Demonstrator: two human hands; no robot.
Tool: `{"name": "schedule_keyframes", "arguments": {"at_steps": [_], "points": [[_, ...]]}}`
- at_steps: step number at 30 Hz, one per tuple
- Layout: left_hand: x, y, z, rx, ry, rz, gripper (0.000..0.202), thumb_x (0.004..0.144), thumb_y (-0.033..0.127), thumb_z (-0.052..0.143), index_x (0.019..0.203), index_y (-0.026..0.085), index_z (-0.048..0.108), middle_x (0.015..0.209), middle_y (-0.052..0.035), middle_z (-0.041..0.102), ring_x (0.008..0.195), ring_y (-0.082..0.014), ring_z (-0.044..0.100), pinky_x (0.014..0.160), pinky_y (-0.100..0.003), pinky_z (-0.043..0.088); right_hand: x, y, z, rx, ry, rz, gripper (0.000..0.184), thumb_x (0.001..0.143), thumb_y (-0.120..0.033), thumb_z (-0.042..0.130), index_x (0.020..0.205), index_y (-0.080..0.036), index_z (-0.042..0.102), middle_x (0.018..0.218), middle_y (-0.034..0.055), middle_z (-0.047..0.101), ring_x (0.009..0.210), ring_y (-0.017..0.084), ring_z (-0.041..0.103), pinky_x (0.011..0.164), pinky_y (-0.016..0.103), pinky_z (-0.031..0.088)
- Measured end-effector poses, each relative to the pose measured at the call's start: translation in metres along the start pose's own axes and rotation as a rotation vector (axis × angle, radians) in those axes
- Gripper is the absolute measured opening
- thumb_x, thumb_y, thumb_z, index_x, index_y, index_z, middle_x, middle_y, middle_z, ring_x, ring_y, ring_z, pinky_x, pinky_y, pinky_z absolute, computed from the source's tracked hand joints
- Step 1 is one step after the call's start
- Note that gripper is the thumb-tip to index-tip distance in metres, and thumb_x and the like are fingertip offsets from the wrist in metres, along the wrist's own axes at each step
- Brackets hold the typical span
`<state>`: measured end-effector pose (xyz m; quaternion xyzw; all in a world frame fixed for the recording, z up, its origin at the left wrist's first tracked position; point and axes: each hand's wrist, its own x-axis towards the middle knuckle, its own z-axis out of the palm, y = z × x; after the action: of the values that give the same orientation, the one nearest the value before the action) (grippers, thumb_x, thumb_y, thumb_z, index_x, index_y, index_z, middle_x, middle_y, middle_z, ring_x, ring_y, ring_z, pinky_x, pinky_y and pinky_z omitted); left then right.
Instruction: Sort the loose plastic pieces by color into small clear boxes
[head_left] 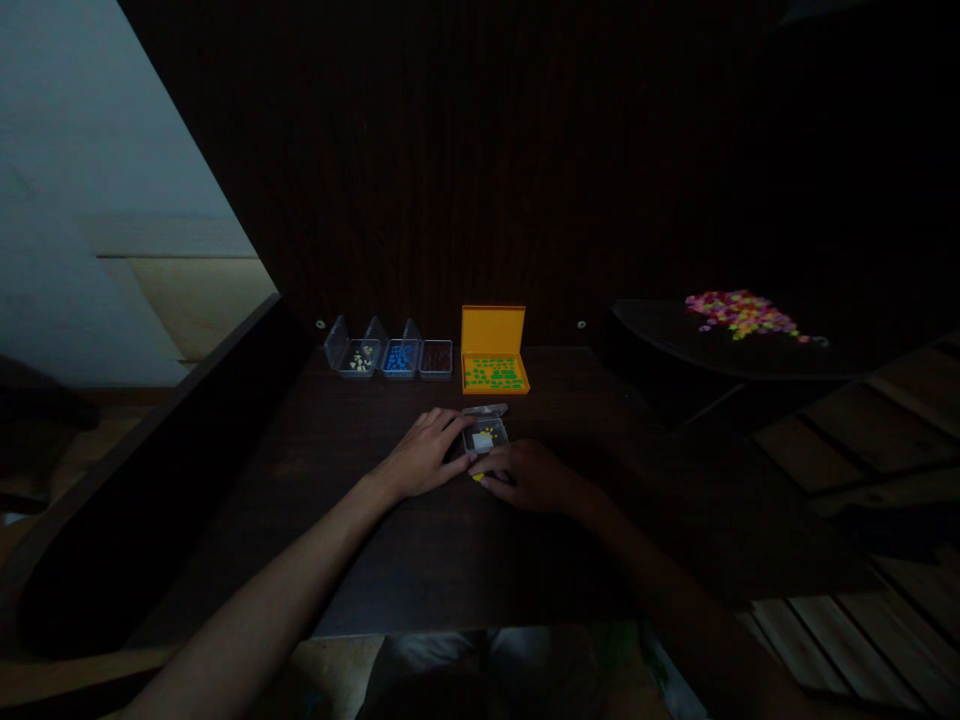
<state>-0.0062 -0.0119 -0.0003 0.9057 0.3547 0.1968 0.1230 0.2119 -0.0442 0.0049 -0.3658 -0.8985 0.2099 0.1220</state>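
A small clear plastic box [486,436] with yellow bits inside sits open on the dark table [420,560], its lid lying behind it. My left hand [424,452] rests flat beside the box's left side, fingers stretched toward it and touching its edge. My right hand [529,475] lies just in front of the box, its fingers closed in a pinch on a small yellow piece [478,478] at the table surface.
At the back of the table stand three small open clear boxes: pale pieces [358,358], blue pieces [400,358], dark red pieces [436,358]. An open orange case [493,350] holds green pieces. A pile of coloured pieces [739,313] lies on a dark surface at right.
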Motion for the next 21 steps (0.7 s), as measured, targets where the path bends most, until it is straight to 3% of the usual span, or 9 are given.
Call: {"name": "schedule_keyframes", "arguments": {"at_steps": [5,12,21], "points": [[0.0001,0.0005,-0.0006,0.012,-0.018,-0.003,0.046,0.092,0.046,0.046,0.131,0.021,0.048,0.125,-0.0117,0.055,0.115,-0.0273,0.050,0.100,-0.046,0.041,-0.0003,-0.0011,-0.0034,-0.032,0.008,0.034,0.024,0.085,-0.028,0.060,0.106,-0.022,0.070,0.077,0.0002,0.069,0.066,0.013,0.058,0.066,0.024,0.037],[0.0000,0.0000,-0.0009,0.014,-0.035,-0.015,0.047,0.092,0.045,0.047,0.132,0.020,0.047,0.127,-0.0118,0.055,0.116,-0.0270,0.049,0.100,-0.045,0.041,-0.0010,-0.0029,-0.0078,-0.020,0.014,0.027,0.016,0.083,-0.024,0.061,0.095,-0.021,0.070,0.077,-0.0005,0.068,0.063,0.012,0.057,0.064,0.023,0.035],[-0.0006,0.0005,-0.0006,0.027,-0.030,-0.007,0.047,0.092,0.046,0.045,0.132,0.020,0.046,0.127,-0.0117,0.054,0.117,-0.0276,0.048,0.102,-0.045,0.040,-0.0023,-0.0006,-0.0057,-0.029,0.006,0.067,0.018,0.081,-0.025,0.061,0.096,-0.021,0.069,0.077,-0.0002,0.069,0.065,0.013,0.059,0.064,0.024,0.037]]}}
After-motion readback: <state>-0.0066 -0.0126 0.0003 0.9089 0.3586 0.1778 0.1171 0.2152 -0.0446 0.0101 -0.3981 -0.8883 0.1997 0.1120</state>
